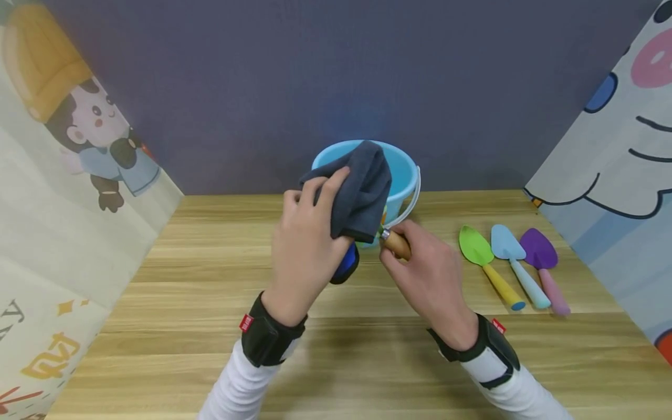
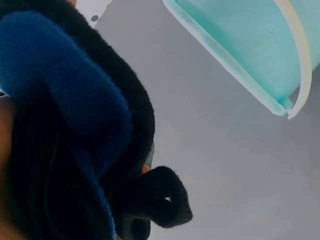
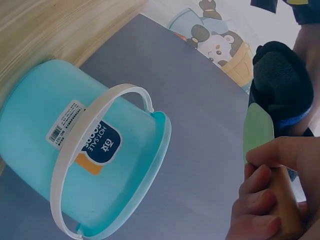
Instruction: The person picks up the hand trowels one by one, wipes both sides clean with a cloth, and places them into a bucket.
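Note:
My left hand point(image 1: 311, 242) grips a dark grey cloth point(image 1: 362, 189), whose plush blue side point(image 2: 75, 85) shows in the left wrist view. With its thumb and curled fingers, my right hand point(image 1: 431, 271) holds a small trowel by its wooden handle point(image 1: 397, 245). In the right wrist view the trowel's pale green blade point(image 3: 257, 131) points at the cloth point(image 3: 282, 80) and overlaps it; whether they touch I cannot tell. From the head view the cloth hides most of the blade. Behind both hands stands a light blue bucket point(image 1: 405, 169).
A white handle point(image 1: 415, 201) hangs at the bucket's right side. On the wooden table point(image 1: 210, 280), to the right, lie a green trowel point(image 1: 475, 245), a light blue trowel point(image 1: 508, 242) and a purple trowel point(image 1: 539, 248). A dark wall point(image 1: 236, 87) rises behind.

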Demonstrator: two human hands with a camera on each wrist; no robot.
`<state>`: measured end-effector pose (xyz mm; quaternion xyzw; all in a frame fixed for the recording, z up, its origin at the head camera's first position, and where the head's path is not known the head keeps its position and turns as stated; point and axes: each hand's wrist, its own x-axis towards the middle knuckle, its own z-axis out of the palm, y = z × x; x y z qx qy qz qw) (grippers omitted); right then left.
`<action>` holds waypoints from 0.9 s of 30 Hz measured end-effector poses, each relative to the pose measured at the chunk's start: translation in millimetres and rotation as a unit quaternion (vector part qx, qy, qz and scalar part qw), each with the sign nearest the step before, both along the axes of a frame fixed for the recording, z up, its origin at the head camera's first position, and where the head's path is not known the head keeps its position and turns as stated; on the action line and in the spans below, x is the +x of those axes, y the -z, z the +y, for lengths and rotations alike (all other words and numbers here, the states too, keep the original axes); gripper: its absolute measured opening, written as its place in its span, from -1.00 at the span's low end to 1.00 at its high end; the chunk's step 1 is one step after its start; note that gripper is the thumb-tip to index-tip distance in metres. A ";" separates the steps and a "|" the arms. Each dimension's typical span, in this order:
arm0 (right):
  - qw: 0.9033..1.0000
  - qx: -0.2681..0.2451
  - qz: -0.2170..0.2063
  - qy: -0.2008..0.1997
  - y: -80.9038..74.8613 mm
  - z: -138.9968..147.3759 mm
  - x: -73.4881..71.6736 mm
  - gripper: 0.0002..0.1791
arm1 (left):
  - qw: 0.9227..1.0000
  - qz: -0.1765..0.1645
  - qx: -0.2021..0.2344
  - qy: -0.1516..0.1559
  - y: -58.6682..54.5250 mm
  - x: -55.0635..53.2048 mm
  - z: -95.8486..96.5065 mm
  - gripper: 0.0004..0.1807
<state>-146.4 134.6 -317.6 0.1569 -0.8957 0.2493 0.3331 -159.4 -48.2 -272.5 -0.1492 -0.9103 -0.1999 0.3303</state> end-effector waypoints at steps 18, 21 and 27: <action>1.000 0.011 0.000 0.000 -1.7 -0.4 2.5 -0.82 | 0.997 -0.041 0.052 -0.036 -1.2 -17.9 -32.9 -0.24; 1.000 0.015 -0.002 -0.001 -1.0 -0.1 2.4 -0.81 | 0.996 -0.043 0.061 -0.050 -0.9 -21.1 -41.1 -0.25; 1.000 0.019 -0.011 -0.004 0.5 0.8 0.4 -0.81 | 0.994 -0.029 0.073 -0.072 -2.4 -23.8 -54.0 -0.31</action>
